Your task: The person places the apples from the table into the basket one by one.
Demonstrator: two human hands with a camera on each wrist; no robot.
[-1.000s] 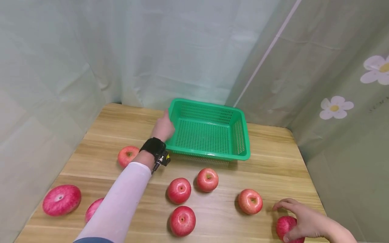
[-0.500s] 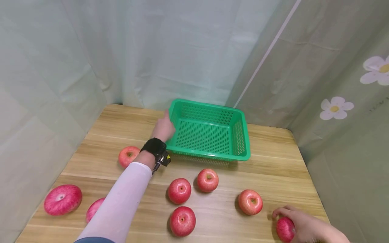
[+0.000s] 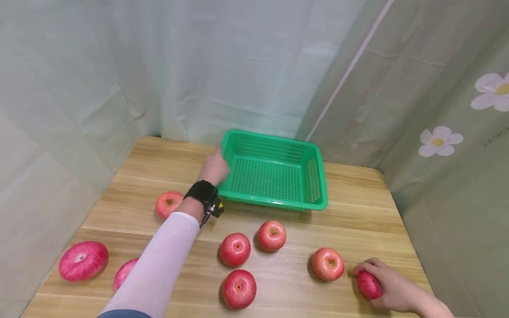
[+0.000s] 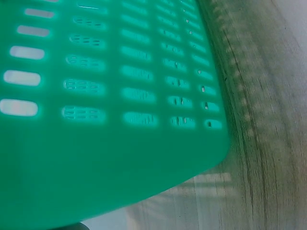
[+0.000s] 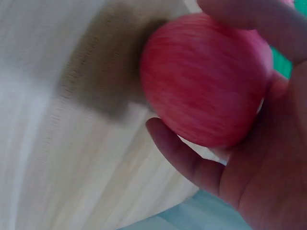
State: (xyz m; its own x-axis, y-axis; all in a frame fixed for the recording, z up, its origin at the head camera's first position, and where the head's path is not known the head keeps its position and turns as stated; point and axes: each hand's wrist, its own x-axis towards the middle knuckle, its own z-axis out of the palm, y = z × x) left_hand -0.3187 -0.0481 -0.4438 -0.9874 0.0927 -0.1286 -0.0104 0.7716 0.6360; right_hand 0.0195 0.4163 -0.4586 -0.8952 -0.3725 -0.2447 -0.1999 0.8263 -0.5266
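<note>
At the right front of the table, my right hand (image 3: 395,287) grips a dark red apple (image 3: 370,285). In the right wrist view the thumb and fingers curl round this apple (image 5: 206,79), just over or on the wood. My left hand (image 3: 214,168) holds the left rim of a green plastic basket (image 3: 274,202); most of its fingers are hidden. The left wrist view is filled by the slotted outer wall of the basket (image 4: 110,153). Inside the basket, only the perforated floor shows.
Single apples lie at the right (image 3: 328,264), middle (image 3: 272,236) and left (image 3: 169,205). Two more apples stand front to back near the middle. A large pink-red fruit (image 3: 83,260) lies front left, and another is partly behind my left sleeve. Curtains (image 3: 254,66) enclose the wooden table (image 3: 350,212).
My right hand has tightened round the apple and shifted it slightly left and away from me, tilting it. The left hand and basket have stayed in place.
</note>
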